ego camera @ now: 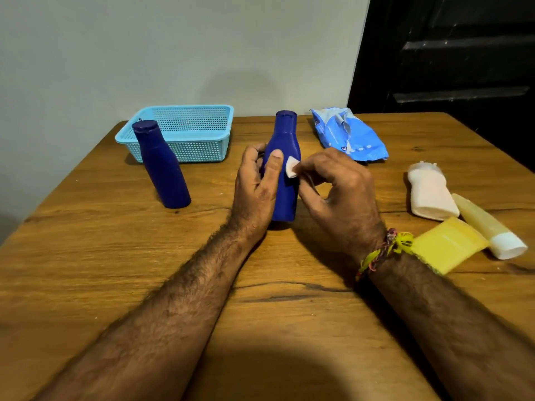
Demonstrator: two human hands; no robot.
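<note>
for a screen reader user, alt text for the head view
A person's left hand grips a dark blue bottle on a wooden table while the right hand pinches a small white pad against it. A second bottle stands by a light blue basket.

Just one head-worn wide-angle cam here, looking forward and down over the table (115,270) toward the wall (144,53), close in: left hand (254,186) and right hand (341,192) sit mid-frame.

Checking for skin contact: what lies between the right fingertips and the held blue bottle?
A small white pad, pinched by the right hand, lies against the blue bottle the left hand grips; head view.
</note>
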